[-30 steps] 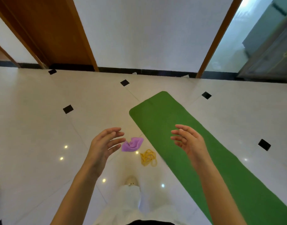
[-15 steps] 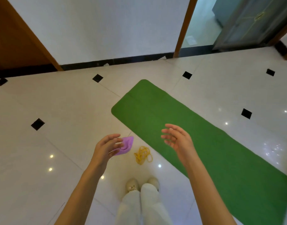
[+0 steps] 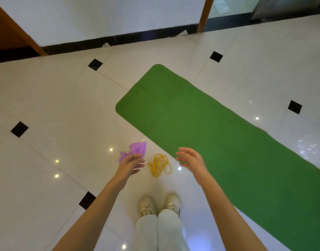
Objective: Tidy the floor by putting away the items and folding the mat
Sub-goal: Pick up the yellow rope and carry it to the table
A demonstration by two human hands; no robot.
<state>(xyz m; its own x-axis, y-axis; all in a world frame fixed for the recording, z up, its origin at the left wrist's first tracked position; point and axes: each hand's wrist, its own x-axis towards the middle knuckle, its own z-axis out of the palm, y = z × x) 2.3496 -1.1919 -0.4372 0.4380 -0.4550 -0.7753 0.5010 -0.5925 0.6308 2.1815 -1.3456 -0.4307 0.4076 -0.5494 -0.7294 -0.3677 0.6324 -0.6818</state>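
Left hand [image 3: 131, 163] hangs open, fingers spread over the purple cloth [image 3: 136, 149] at eleven o'clock from the shoes [image 3: 159, 205]. Right hand [image 3: 189, 158] is open too, empty, at the green mat's [image 3: 219, 142] near edge. Yellow cord [image 3: 159, 164] lies between them at twelve. Best bet: bend low, pinch the cloth's middle, then scoop every loop.

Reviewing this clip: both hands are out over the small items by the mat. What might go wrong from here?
1. The yellow cord lies in a loose tangle just ahead of the shoes; a step forward might catch it.
2. The left hand overlaps the purple cloth in view, so whether they touch is unclear; a grab might miss.
3. The green mat lies flat on glossy tiles and may slide when folded.
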